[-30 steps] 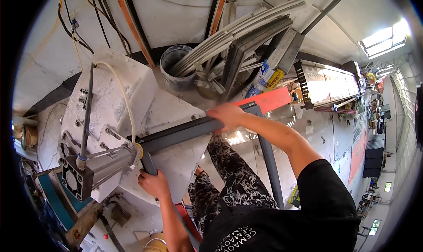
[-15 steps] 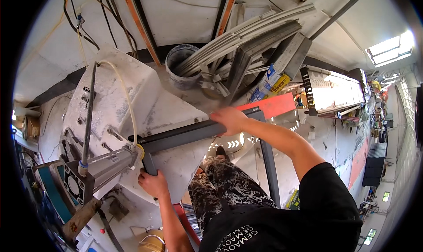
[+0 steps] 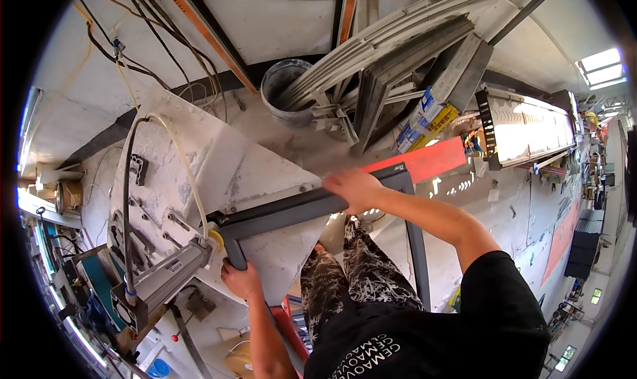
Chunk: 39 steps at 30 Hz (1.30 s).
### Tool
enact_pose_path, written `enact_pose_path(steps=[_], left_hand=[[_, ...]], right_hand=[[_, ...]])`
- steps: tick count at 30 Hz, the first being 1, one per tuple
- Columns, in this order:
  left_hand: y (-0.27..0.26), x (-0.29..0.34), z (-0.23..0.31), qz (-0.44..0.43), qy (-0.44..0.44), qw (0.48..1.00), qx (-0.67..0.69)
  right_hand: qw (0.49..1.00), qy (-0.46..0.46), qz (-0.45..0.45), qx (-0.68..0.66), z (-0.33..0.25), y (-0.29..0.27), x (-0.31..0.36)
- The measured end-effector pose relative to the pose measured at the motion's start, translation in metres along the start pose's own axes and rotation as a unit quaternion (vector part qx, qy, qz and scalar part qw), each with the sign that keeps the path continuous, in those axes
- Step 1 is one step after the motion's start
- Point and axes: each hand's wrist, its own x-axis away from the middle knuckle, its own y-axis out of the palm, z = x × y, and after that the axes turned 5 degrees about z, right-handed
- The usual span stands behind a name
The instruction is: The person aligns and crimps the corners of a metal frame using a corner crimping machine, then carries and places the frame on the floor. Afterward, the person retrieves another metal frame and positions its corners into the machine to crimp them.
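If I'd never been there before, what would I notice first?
Probably the big dark grey frame lying across the pale machine, with the person's left hand around its left side and the right hand on its far side. Next, the bright red panel just past the frame's right corner. Up behind, a bucket has long pale strips sticking out of it.

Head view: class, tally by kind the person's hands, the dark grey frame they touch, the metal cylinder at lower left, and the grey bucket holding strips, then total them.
Hands: 2 (left hand, right hand)
Dark grey frame: 1
Metal cylinder: 1
Grey bucket: 1
Total: 5
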Motion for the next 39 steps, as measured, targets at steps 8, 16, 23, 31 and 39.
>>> enact_pose_path(steps=[8, 16, 23, 31, 39], left_hand=[[0.000, -0.002, 0.004, 0.002, -0.007, 1.000, -0.013], [0.007, -0.002, -0.002, 0.002, -0.011, 1.000, -0.027], [0.008, 0.001, -0.003, 0.005, -0.016, 1.000, -0.015], [0.002, 0.000, 0.002, -0.003, -0.027, 1.000, -0.002], [-0.004, 0.001, 0.006, 0.011, -0.034, 0.999, -0.004]], right_hand=[[1.000, 0.008, 0.017, 0.006, -0.001, -0.003, 0.002], [0.999, 0.039, -0.003, -0.013, -0.008, -0.010, 0.004], [0.999, 0.038, 0.026, -0.012, -0.008, -0.003, 0.006], [0.999, 0.015, 0.050, 0.015, -0.004, 0.011, 0.001], [0.998, 0.009, 0.065, 0.019, -0.006, 0.010, 0.000]])
